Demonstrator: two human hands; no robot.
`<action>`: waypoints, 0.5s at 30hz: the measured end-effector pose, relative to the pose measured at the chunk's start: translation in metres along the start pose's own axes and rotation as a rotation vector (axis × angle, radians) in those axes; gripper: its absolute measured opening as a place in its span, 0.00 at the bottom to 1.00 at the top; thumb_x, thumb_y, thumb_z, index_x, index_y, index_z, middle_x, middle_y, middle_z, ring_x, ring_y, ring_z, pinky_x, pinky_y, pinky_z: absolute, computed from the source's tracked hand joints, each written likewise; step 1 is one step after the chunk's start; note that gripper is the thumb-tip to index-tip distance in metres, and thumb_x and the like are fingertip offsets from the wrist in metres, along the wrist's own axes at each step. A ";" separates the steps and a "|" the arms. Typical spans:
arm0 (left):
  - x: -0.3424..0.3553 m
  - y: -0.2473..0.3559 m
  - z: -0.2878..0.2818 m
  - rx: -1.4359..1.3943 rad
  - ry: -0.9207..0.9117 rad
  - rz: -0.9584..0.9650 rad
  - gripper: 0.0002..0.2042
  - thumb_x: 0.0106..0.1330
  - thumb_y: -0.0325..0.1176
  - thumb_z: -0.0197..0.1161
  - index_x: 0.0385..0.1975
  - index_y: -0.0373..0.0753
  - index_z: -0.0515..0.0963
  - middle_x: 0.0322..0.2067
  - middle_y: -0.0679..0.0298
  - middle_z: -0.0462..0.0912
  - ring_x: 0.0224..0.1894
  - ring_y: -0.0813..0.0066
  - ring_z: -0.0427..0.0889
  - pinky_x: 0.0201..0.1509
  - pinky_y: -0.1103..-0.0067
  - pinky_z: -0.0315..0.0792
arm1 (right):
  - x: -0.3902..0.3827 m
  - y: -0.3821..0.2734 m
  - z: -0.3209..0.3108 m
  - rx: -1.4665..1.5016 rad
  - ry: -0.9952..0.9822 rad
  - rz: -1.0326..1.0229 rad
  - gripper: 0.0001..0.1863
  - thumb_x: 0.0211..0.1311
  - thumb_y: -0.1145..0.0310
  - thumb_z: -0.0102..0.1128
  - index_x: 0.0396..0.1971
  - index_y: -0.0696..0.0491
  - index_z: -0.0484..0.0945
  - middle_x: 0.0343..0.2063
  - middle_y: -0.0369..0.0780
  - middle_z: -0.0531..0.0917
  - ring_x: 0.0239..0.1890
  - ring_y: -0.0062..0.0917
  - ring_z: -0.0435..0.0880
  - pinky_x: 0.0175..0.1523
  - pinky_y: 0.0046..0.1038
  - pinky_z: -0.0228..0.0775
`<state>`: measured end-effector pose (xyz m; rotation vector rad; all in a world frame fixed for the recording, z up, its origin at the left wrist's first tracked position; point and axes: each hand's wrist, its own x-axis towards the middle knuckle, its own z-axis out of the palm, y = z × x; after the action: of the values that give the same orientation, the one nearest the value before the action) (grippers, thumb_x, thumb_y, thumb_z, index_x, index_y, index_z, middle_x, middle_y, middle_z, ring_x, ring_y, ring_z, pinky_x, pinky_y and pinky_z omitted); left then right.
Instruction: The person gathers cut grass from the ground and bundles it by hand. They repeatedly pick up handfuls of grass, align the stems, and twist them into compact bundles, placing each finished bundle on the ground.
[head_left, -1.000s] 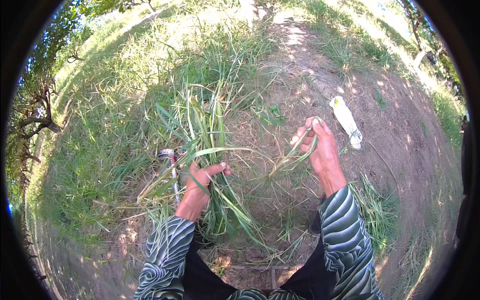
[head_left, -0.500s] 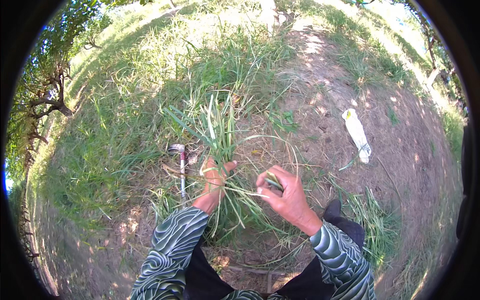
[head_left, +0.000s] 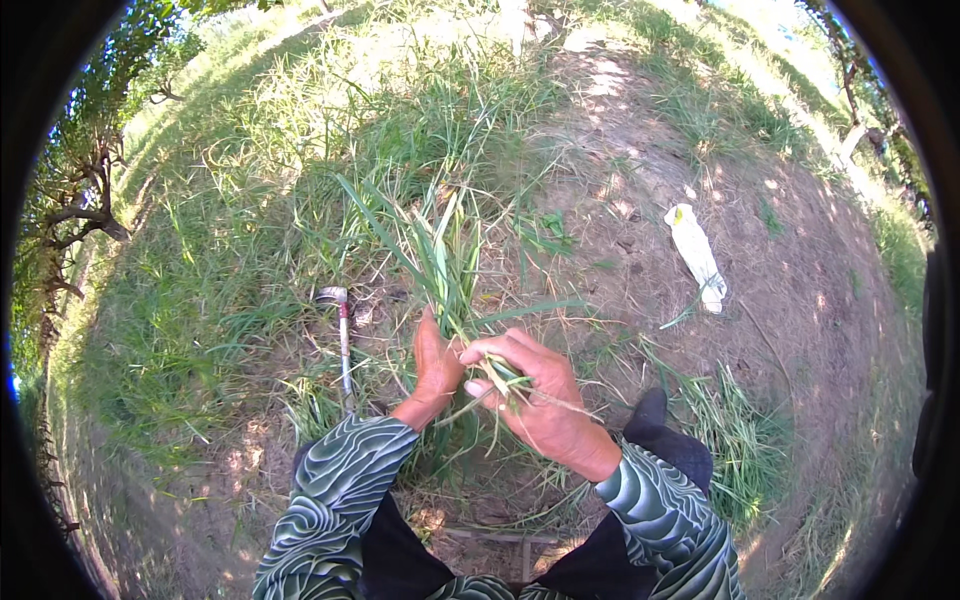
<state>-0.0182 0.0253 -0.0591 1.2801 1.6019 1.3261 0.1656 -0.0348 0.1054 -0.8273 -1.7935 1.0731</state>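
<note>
Hands (head_left: 550,408): we count two
Sleeves (head_left: 345,480): we count two
Held grass bunch (head_left: 448,268): we see one
Hand tool (head_left: 345,345): we see one
White object (head_left: 694,255): we see one
Shoe (head_left: 650,410): we see one
Grass blades (head_left: 740,440): more than we can count

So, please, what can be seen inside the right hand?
Green and straw-coloured grass stems show inside the right hand, between its fingers. The palm, and anything lying against it, cannot be seen: the back of the hand covers it.

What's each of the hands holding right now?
Left hand: closed around a grass bundle.
Right hand: closed on grass strands, beside the left.
</note>
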 end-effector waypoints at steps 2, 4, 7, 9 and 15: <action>-0.003 0.009 0.002 0.037 0.008 0.024 0.23 0.47 0.25 0.65 0.45 0.29 0.70 0.35 0.50 0.80 0.38 0.61 0.80 0.45 0.69 0.72 | 0.000 0.005 -0.003 -0.013 0.098 -0.020 0.08 0.56 0.72 0.60 0.35 0.57 0.77 0.28 0.37 0.74 0.30 0.22 0.73 0.37 0.23 0.65; -0.001 0.018 0.006 0.043 0.050 -0.043 0.23 0.43 0.24 0.67 0.43 0.30 0.72 0.33 0.53 0.82 0.35 0.63 0.81 0.43 0.71 0.73 | 0.002 0.010 -0.009 0.024 0.201 -0.020 0.05 0.61 0.71 0.56 0.32 0.57 0.77 0.26 0.39 0.75 0.28 0.25 0.74 0.34 0.27 0.66; 0.003 0.017 0.004 0.056 0.004 -0.074 0.22 0.43 0.24 0.67 0.42 0.32 0.74 0.33 0.56 0.82 0.34 0.65 0.81 0.40 0.73 0.73 | 0.001 0.012 -0.019 0.040 0.221 0.050 0.07 0.62 0.70 0.54 0.32 0.58 0.77 0.27 0.39 0.77 0.29 0.25 0.76 0.36 0.25 0.66; 0.004 0.020 0.002 0.039 -0.028 -0.140 0.21 0.43 0.23 0.66 0.41 0.34 0.75 0.32 0.58 0.82 0.33 0.68 0.81 0.40 0.74 0.73 | -0.001 0.011 -0.023 0.105 0.301 0.106 0.07 0.62 0.71 0.54 0.33 0.59 0.77 0.27 0.37 0.78 0.30 0.21 0.75 0.38 0.23 0.66; 0.007 0.043 -0.010 0.073 -0.089 -0.175 0.21 0.48 0.16 0.62 0.45 0.31 0.71 0.38 0.58 0.80 0.38 0.71 0.79 0.41 0.76 0.74 | -0.001 0.010 -0.046 0.454 0.466 0.281 0.08 0.63 0.66 0.55 0.33 0.56 0.76 0.26 0.33 0.76 0.24 0.10 0.68 0.26 0.14 0.56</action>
<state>-0.0182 0.0290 -0.0149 1.1953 1.6716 1.0979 0.2089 -0.0161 0.1082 -0.9625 -1.0145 1.2780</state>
